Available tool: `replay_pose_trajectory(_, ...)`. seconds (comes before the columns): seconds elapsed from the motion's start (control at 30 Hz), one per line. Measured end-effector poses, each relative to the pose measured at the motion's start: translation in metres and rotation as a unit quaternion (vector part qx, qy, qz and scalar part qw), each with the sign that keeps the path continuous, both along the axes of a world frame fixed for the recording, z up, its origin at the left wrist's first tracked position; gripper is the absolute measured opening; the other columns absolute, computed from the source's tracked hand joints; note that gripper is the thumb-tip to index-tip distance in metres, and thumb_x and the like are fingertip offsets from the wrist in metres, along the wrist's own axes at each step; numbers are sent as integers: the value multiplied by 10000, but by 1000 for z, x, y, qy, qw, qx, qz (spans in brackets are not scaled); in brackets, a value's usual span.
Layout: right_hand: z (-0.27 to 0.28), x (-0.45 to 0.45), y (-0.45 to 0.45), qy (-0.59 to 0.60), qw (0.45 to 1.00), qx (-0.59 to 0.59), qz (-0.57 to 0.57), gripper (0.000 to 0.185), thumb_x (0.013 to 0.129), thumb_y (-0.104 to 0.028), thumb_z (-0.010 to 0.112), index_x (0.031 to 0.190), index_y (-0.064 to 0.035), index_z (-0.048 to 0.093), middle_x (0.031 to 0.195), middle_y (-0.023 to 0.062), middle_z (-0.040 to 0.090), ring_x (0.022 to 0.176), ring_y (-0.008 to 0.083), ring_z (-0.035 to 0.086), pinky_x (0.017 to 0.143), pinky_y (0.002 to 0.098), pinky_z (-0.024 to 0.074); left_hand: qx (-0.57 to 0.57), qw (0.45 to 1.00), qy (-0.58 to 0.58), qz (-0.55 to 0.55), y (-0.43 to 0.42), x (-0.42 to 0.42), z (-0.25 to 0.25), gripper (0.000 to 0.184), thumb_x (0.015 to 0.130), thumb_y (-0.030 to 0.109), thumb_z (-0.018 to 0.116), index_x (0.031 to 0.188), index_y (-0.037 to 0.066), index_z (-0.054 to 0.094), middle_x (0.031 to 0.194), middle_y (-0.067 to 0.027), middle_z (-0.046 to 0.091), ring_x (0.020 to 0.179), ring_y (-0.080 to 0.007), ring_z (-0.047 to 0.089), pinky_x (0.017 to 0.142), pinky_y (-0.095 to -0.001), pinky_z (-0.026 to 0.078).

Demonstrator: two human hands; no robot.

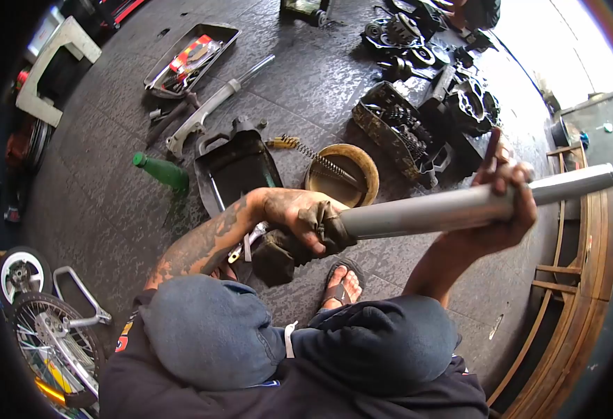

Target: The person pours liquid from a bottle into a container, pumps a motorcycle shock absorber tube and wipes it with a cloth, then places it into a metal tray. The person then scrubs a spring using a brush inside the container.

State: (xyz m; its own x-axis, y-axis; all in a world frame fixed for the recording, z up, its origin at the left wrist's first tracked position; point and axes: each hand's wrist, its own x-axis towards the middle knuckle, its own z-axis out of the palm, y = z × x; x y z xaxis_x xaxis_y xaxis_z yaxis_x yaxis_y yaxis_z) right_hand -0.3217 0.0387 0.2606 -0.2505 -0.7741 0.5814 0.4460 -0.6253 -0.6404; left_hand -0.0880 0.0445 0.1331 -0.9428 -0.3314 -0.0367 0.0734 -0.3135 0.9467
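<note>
A grey motorcycle fork leg (418,213) is held across my lap, slanting up to the right. My left hand (303,218) grips its left end through a dark, dirty rag (276,257), which hides that end. Further right, my right hand (512,206) is wrapped around the leg, its index finger pointing up. A slimmer, shiny section extends beyond that hand. Just past my left hand, a long coil spring (324,160) leans over a round, stained basin (369,171). A black cut-open container (271,157) holding dark liquid stands beside the basin.
Another fork leg (212,108) lies near a metal tray (224,35) with a red packet. A green bottle (163,171) is at left. Greasy engine parts (397,31) and a parts box (372,126) fill the upper right. A wooden rack (592,258) stands right; wheels (48,335) lie lower left.
</note>
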Motion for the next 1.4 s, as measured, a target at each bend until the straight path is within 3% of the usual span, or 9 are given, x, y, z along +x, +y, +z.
replay_pose_trajectory(0.27, -15, 19, -25, 84, 993, 76, 33, 236, 765, -169, 585, 870, 42, 569, 787, 147, 596, 873, 213, 564, 852, 326, 438, -171, 947, -148, 228, 28, -17, 23, 425, 725, 163, 799, 1067, -1, 608, 918, -38, 661, 863, -91, 589, 803, -282, 490)
replay_pose_trajectory(0.53, -25, 69, -7, 301, 951, 30, 58, 198, 700, -129, 760, 828, -38, 640, 1024, 106, 623, 1115, 269, 514, 970, 402, 379, -86, 924, -116, 355, 30, -11, 50, 452, 689, 171, 808, 1057, 7, 602, 885, -60, 674, 826, -120, 615, 755, -301, 512)
replay_pose_trajectory(0.6, -35, 82, 0, 390, 920, -12, 42, 276, 675, -191, 805, 851, -55, 641, 1182, 149, 565, 1212, 322, 416, 1014, 436, 335, -285, 857, -73, 423, 26, -5, 60, 436, 688, 163, 803, 1037, -3, 601, 879, -54, 670, 841, -145, 636, 767, -292, 516)
replay_pose_trajectory(0.7, -42, 81, -5, 464, 884, -56, 25, 547, 695, -357, 793, 1111, -50, 614, 1353, 216, 420, 1318, 378, 296, 1085, 474, 261, -298, 837, -31, 459, 26, -1, 63, 404, 707, 170, 789, 1022, -13, 615, 913, -54, 670, 848, -146, 639, 776, -288, 515)
replay_pose_trajectory(0.77, -57, 73, -10, 378, 924, -11, 53, 693, 813, -400, 669, 1358, -46, 430, 1418, 216, 364, 1377, 372, 237, 1130, 461, 192, -100, 879, -65, 462, 20, 10, 83, 411, 718, 166, 777, 1047, -23, 618, 937, -49, 668, 851, -128, 631, 780, -286, 513)
replay_pose_trajectory(0.9, -100, 61, 7, 255, 929, 139, 228, 589, 904, -357, 579, 1366, -26, 421, 1382, 190, 433, 1308, 318, 397, 1100, 445, 276, -142, 812, -27, 565, -9, 35, 112, 411, 796, 127, 672, 1133, -40, 509, 875, -110, 609, 774, -216, 651, 688, -346, 567)
replay_pose_trajectory(0.97, -113, 68, 17, 398, 890, 84, 206, 609, 881, -273, 643, 1374, -11, 398, 1370, 196, 454, 1308, 311, 410, 1088, 407, 314, -155, 795, -47, 584, -19, 42, 129, 393, 813, 125, 669, 1137, -40, 519, 871, -103, 607, 738, -205, 650, 661, -329, 569)
replay_pose_trajectory(1.13, -145, 83, 29, 381, 886, 154, 215, 696, 798, -259, 755, 1366, -29, 424, 1340, 131, 492, 1289, 234, 436, 1032, 399, 388, -142, 772, -22, 619, -32, 45, 144, 298, 803, 120, 714, 1049, -18, 620, 828, -30, 621, 658, -104, 584, 608, -249, 494)
replay_pose_trajectory(1.4, -137, 98, 27, 395, 892, 128, 178, 669, 720, -303, 816, 1248, -52, 490, 1170, 152, 565, 1098, 279, 567, 911, 373, 475, -133, 766, -20, 628, -37, 39, 142, 181, 858, 150, 638, 961, 13, 579, 772, -61, 610, 664, -176, 658, 588, -293, 572)
